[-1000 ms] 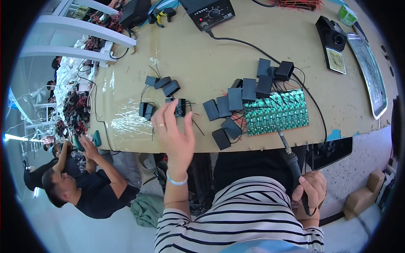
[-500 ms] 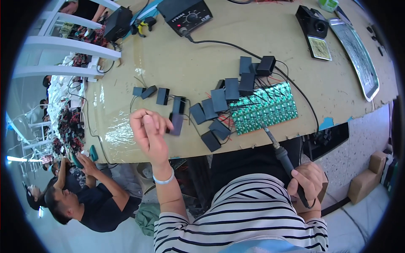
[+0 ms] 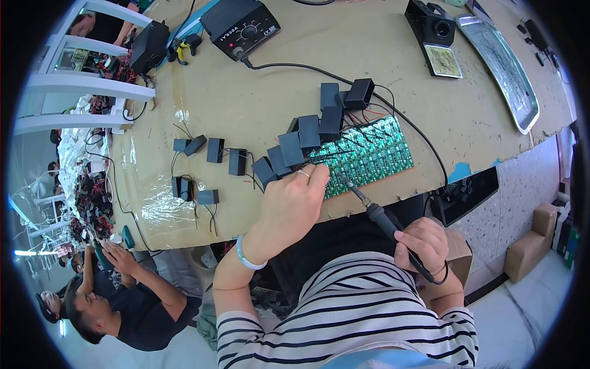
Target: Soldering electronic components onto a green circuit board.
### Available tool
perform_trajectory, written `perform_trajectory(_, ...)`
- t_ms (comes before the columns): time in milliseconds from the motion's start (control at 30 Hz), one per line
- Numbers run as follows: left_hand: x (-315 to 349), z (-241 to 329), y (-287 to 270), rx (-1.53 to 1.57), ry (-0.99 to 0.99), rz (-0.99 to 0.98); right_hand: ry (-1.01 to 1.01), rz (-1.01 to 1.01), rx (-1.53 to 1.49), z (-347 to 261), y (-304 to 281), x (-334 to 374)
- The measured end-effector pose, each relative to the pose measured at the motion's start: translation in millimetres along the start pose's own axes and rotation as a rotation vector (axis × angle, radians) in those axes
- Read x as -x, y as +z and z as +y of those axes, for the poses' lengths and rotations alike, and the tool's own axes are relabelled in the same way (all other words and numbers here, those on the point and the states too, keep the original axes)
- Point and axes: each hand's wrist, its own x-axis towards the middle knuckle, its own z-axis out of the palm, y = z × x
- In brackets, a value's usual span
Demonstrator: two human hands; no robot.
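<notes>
My right hand wraps the black-handled, metal-tipped soldering iron well back, presumably against heat, over the green rectangular circuit board on the tan desk; my left hand curls at the board's left end, its hold unclear.

Access around the circuit board, taken as the dial's centre. Toward 12 o'clock, beyond the black cord, a hand could pass over bare tabletop between the soldering station at 10:30 and the iron stand at 1. A narrower lane runs toward 3, between cord and metal tray. Black boxes obstruct 9 through 11; the left hand blocks 8; the soldering iron, gripped by the right hand, bars 5.
</notes>
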Motion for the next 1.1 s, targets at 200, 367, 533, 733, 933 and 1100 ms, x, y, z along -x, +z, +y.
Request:
perform_trajectory(200,-3.4,-0.1,2.8,-0.06,0.007,-0.029,0.002,0.005,-0.035,5.7,4.0,-2.0)
perform_trajectory(367,-3.7,2.1,4.6,-0.045,-0.041,-0.057,-0.011,0.001,-0.022,7.9,8.4,-4.1)
perform_trajectory(533,-1.7,5.2,11.2,-0.04,-0.065,-0.028,-0.139,-0.087,0.073,4.4,6.9,-8.0)
perform_trajectory(733,-0.8,11.1,19.4,-0.06,-0.108,0.0,-0.275,-0.21,0.216,-3.6,4.8,-9.3)
perform_trajectory(933,-2.0,12.5,23.0,-0.062,-0.149,0.04,-0.258,-0.131,0.147,-2.0,-2.7,-2.2)
perform_trajectory(1100,-1.6,11.9,20.4,-0.119,-0.101,0.011,-0.12,-0.047,0.114,-7.9,-15.1,1.5)
